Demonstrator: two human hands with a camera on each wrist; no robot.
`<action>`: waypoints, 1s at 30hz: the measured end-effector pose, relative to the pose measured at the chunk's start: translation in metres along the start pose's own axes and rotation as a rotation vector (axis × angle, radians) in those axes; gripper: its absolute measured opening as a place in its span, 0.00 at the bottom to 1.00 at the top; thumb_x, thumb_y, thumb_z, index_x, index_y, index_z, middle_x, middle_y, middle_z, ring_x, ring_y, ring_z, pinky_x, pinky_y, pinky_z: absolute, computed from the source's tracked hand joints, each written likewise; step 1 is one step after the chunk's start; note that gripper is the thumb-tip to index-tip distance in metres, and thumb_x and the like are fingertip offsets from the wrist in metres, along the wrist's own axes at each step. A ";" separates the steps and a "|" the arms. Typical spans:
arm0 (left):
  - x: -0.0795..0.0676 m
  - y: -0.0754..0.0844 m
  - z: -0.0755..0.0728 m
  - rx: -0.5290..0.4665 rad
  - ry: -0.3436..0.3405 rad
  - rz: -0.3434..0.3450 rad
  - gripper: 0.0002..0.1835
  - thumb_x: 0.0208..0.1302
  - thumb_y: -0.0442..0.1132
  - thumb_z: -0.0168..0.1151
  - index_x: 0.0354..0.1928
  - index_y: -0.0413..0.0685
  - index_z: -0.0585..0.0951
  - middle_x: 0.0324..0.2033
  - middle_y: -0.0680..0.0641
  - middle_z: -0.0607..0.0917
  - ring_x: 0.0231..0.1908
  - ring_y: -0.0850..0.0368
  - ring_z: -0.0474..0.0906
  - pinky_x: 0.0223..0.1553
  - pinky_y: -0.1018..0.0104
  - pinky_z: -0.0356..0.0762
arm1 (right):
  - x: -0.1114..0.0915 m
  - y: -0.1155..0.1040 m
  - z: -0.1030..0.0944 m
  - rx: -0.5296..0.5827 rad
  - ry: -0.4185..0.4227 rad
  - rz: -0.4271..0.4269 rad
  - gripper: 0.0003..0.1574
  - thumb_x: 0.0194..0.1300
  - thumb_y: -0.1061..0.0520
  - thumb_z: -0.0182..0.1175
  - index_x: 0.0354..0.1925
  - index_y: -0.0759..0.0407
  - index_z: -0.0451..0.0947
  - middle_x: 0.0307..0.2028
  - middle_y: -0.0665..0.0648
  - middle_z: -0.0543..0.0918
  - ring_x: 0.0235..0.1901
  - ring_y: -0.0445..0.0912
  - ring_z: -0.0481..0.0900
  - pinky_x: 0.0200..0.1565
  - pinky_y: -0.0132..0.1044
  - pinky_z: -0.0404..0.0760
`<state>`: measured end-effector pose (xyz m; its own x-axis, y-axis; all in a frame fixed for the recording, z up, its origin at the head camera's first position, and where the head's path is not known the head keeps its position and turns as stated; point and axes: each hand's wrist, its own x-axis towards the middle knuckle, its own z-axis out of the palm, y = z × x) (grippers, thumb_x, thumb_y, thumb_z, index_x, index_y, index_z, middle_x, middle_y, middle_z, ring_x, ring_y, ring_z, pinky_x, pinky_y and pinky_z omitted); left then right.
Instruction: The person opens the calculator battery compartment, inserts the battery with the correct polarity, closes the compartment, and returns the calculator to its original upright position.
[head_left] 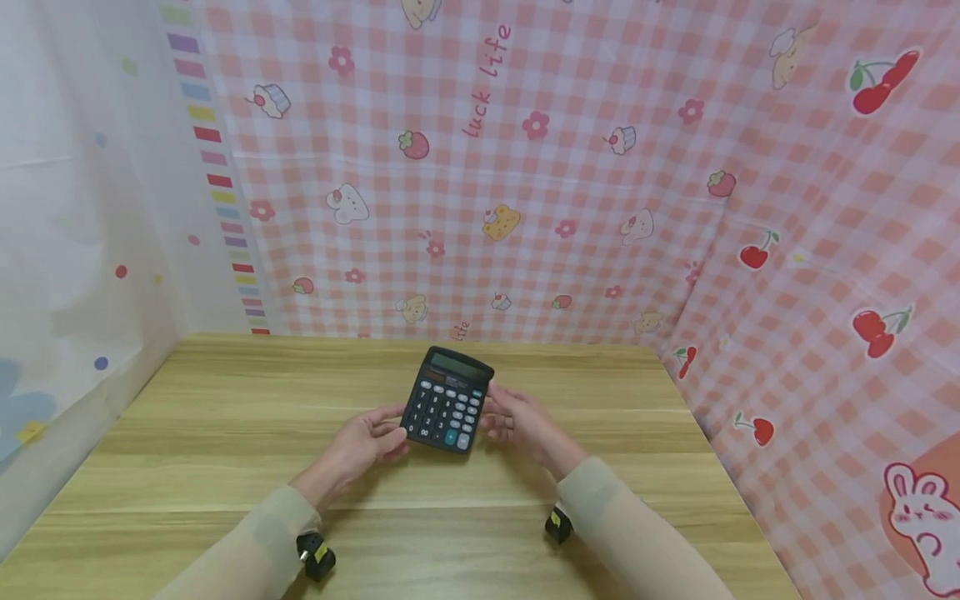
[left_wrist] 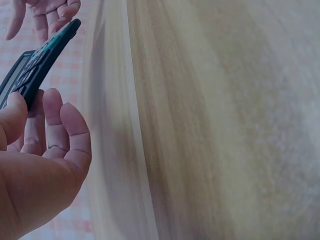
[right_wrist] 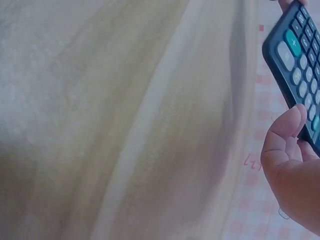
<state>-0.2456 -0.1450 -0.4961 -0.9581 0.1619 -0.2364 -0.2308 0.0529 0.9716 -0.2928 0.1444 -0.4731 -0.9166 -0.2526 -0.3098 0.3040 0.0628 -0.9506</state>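
A black calculator (head_left: 446, 402) with white and teal keys is held tilted above the wooden table, its key side toward the head camera and its display at the far end. My left hand (head_left: 366, 443) pinches its lower left edge, thumb on the front and fingers behind. On the right edge, my right hand (head_left: 522, 419) grips it with the thumb along the side. In the left wrist view the calculator (left_wrist: 37, 65) appears nearly edge-on above the left hand (left_wrist: 50, 145). The right wrist view shows the right thumb (right_wrist: 285, 127) against the calculator's edge; its other fingers are partly hidden.
The wooden table (head_left: 420, 533) extends beneath both arms. A pink checked cloth (head_left: 450, 192) hangs behind it and another patterned cloth (head_left: 810, 275) on the right. At the left hangs a whitish cloth (head_left: 82, 208). Small black devices (head_left: 317, 557) sit at both wrists.
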 end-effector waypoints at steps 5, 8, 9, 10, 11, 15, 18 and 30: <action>-0.002 0.001 0.000 0.030 -0.001 -0.002 0.29 0.76 0.28 0.62 0.76 0.40 0.73 0.62 0.33 0.86 0.51 0.49 0.90 0.55 0.58 0.89 | -0.001 -0.005 -0.004 0.020 0.021 -0.014 0.41 0.81 0.35 0.54 0.74 0.63 0.72 0.60 0.65 0.86 0.49 0.48 0.87 0.46 0.33 0.85; -0.003 0.001 0.000 0.040 0.004 -0.008 0.28 0.75 0.28 0.62 0.75 0.41 0.74 0.61 0.34 0.87 0.51 0.50 0.90 0.55 0.58 0.89 | -0.002 -0.008 -0.007 0.028 0.031 -0.021 0.40 0.82 0.36 0.54 0.73 0.65 0.72 0.60 0.65 0.86 0.52 0.51 0.87 0.47 0.34 0.86; -0.003 0.000 0.000 0.040 0.006 -0.009 0.28 0.75 0.27 0.62 0.75 0.41 0.74 0.60 0.34 0.87 0.51 0.50 0.90 0.55 0.58 0.89 | -0.002 -0.009 -0.008 0.027 0.034 -0.024 0.40 0.82 0.36 0.54 0.72 0.65 0.73 0.60 0.66 0.86 0.53 0.52 0.87 0.48 0.34 0.86; -0.003 0.000 0.001 0.042 0.005 -0.008 0.28 0.75 0.27 0.62 0.75 0.40 0.74 0.59 0.34 0.88 0.50 0.51 0.90 0.55 0.58 0.89 | -0.002 -0.010 -0.009 0.028 0.037 -0.027 0.39 0.83 0.36 0.53 0.71 0.66 0.73 0.61 0.66 0.86 0.53 0.52 0.87 0.48 0.34 0.86; -0.003 0.000 0.001 0.046 0.003 -0.009 0.28 0.75 0.27 0.62 0.75 0.40 0.75 0.59 0.35 0.88 0.50 0.51 0.90 0.55 0.58 0.89 | -0.001 -0.011 -0.010 0.032 0.039 -0.028 0.38 0.83 0.37 0.53 0.70 0.66 0.74 0.61 0.66 0.85 0.53 0.52 0.87 0.49 0.35 0.86; -0.004 -0.001 0.001 0.059 0.001 -0.006 0.27 0.75 0.27 0.62 0.74 0.40 0.75 0.56 0.36 0.89 0.50 0.50 0.90 0.55 0.58 0.89 | -0.001 -0.013 -0.013 0.027 0.050 -0.033 0.35 0.84 0.37 0.51 0.65 0.65 0.77 0.58 0.65 0.87 0.49 0.48 0.88 0.49 0.36 0.86; -0.006 0.000 0.000 0.075 -0.001 0.000 0.27 0.75 0.27 0.62 0.74 0.41 0.75 0.56 0.37 0.89 0.50 0.48 0.90 0.56 0.57 0.89 | -0.001 -0.013 -0.014 0.022 0.053 -0.033 0.33 0.85 0.38 0.50 0.62 0.65 0.78 0.56 0.64 0.88 0.47 0.47 0.88 0.49 0.36 0.86; -0.008 0.000 0.000 0.130 0.000 0.034 0.24 0.78 0.32 0.62 0.72 0.35 0.77 0.56 0.35 0.89 0.54 0.44 0.90 0.58 0.54 0.88 | -0.003 -0.015 -0.014 0.008 0.066 -0.012 0.29 0.85 0.40 0.50 0.59 0.64 0.80 0.53 0.61 0.89 0.45 0.46 0.87 0.47 0.36 0.86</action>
<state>-0.2378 -0.1465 -0.4938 -0.9649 0.1659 -0.2035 -0.1743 0.1750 0.9690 -0.2983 0.1581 -0.4586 -0.9352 -0.1891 -0.2994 0.2949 0.0520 -0.9541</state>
